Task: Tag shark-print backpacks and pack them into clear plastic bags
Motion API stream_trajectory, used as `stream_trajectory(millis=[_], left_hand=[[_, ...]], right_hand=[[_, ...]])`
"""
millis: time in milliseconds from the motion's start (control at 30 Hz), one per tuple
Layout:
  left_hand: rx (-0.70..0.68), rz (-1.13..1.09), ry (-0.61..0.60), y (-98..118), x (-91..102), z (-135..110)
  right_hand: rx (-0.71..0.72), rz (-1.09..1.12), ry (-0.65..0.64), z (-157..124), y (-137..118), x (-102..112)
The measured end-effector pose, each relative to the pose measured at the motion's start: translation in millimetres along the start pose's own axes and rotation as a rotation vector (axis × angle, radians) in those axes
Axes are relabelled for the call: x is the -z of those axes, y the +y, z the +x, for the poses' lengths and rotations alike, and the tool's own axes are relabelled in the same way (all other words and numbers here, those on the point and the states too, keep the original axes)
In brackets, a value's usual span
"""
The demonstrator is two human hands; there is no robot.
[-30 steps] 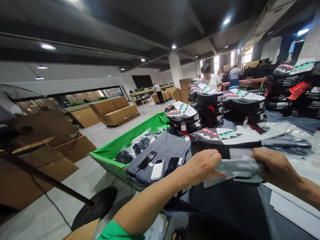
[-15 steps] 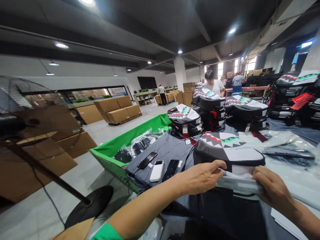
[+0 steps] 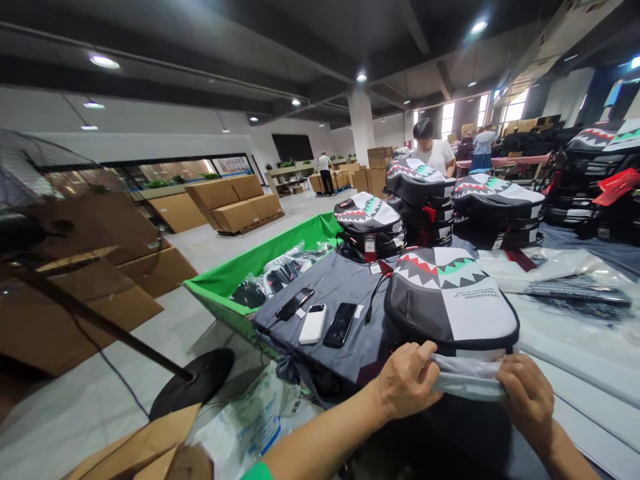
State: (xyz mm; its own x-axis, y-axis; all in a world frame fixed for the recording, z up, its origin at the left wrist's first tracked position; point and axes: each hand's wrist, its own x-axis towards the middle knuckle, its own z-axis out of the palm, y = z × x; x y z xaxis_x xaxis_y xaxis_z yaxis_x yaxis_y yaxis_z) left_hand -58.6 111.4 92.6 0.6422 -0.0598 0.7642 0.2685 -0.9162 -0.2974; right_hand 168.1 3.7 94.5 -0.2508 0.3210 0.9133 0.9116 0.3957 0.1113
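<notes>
A black, grey and white backpack point(image 3: 450, 303) with a printed shark-teeth band lies on the cloth-covered table in front of me. At its near end, a translucent plastic bag point(image 3: 469, 380) is stretched between my hands. My left hand point(image 3: 411, 379) pinches the bag's left edge, close to the backpack's lower left corner. Its right edge is gripped by the bent fingers of my right hand point(image 3: 526, 393). Whether the bag's mouth is around the backpack's end or only against it, I cannot tell.
Left of the backpack lie a white power bank point(image 3: 313, 325), a black phone point(image 3: 341, 325) and another dark phone point(image 3: 295, 304). Stacked backpacks point(image 3: 420, 200) stand behind. Clear plastic bags point(image 3: 575, 287) lie right. A green bin point(image 3: 210, 283) holds bagged items; a fan stand point(image 3: 193, 383) is left.
Both hands have come down and nearer to me with the plastic bag. More of the backpack's top face shows, and the black phone is no longer partly covered by my left arm.
</notes>
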Motion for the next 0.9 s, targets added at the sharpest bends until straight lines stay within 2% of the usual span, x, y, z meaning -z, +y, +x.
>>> stream_trajectory(millis=[67, 200, 267, 367, 467, 633, 733, 833, 900], left_hand=[[0.008, 0.036, -0.046, 4, -17.1, -17], [0.186, 0.055, 0.014, 18, -49.6, -56], [0.228, -0.001, -0.012, 23, -51.1, -70], [0.191, -0.1, -0.115, 22, -37.0, -78], [0.178, -0.108, -0.222, 12, -26.0, -74], [0.07, -0.206, -0.325, 2, -34.7, -57], [0.034, -0.306, -0.358, -2, -34.5, -44], [-0.03, -0.396, -0.49, -8, -29.4, -28], [-0.065, -0.425, -0.596, -12, -28.4, -16]], right_hand=[[-0.032, 0.005, -0.029, -23, -4, -10], [-0.025, 0.019, -0.2, -61, -5, -17], [0.01, 0.047, -0.281, -66, -2, -14], [0.01, 0.138, -0.411, -57, 4, -8], [-0.043, 0.188, -0.49, -43, 10, -9], [0.01, 0.159, -0.643, -32, 11, -16], [-0.009, 0.115, -0.635, -30, 10, -11], [-0.046, 0.176, -0.619, -30, 13, -5], [-0.011, 0.29, -0.649, -30, 18, -4]])
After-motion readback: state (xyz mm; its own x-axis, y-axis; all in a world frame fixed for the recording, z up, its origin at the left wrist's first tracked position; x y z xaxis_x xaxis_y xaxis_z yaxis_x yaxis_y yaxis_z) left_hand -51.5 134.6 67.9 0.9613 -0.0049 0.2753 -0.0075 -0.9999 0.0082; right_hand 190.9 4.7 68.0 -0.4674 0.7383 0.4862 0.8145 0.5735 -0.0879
